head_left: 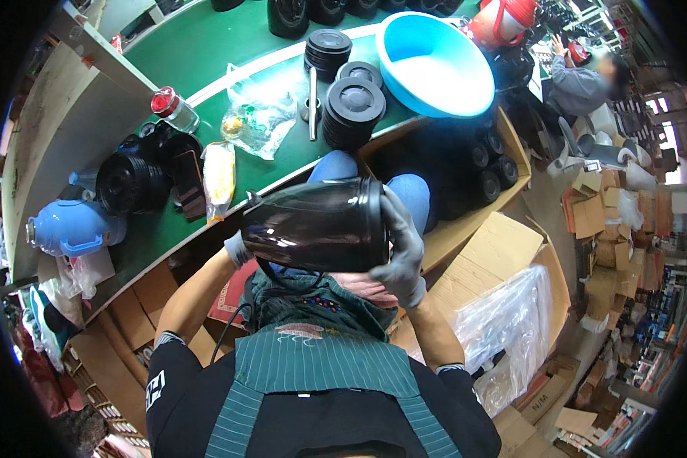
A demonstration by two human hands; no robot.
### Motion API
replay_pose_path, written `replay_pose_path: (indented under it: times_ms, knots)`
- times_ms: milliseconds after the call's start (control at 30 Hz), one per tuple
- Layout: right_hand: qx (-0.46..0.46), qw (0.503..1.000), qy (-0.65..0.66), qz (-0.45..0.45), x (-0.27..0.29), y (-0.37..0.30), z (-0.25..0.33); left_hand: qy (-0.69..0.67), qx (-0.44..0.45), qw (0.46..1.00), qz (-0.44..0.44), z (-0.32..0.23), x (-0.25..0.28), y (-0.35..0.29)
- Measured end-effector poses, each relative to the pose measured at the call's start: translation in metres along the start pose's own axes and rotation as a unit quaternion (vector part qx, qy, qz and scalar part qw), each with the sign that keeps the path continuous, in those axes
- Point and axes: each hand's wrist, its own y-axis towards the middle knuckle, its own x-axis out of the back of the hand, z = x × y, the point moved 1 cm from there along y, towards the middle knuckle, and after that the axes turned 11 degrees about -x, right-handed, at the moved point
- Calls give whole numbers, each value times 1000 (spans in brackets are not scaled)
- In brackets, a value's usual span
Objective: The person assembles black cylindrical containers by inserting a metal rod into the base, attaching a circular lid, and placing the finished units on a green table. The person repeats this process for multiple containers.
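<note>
A glossy black vacuum jug body [311,225] lies on its side above my lap, its wide ringed end to the right. My right hand [404,248], in a grey glove, is wrapped round that wide end. At the narrower left end my left hand [237,249] supports the jug; only its glove edge and wrist show, the fingers being hidden behind the jug. Beyond the jug, on the green workbench [271,172], stand stacks of round black lids [354,107]. Beside them a metal rod [313,103] points upward.
A blue basin [435,65] sits at the bench edge, above a carton [515,145] of black parts. Leftward are a red-lidded jar [177,111], a plastic bag [259,114] and a blue jug [76,227]. An open carton with plastic film [504,320] is at my right. Another person [584,84] works far right.
</note>
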Motion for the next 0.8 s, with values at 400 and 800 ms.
replay_pose_path:
  times_ms: [400, 800]
  knots:
    - [-174, 983, -10, 56, -6, -3, -4, 581, -271, 766, -48, -68, -79, 7]
    - [-413, 897, 127, 88, 20, 23, -4, 798, -387, 444, 132, -100, -139, 13]
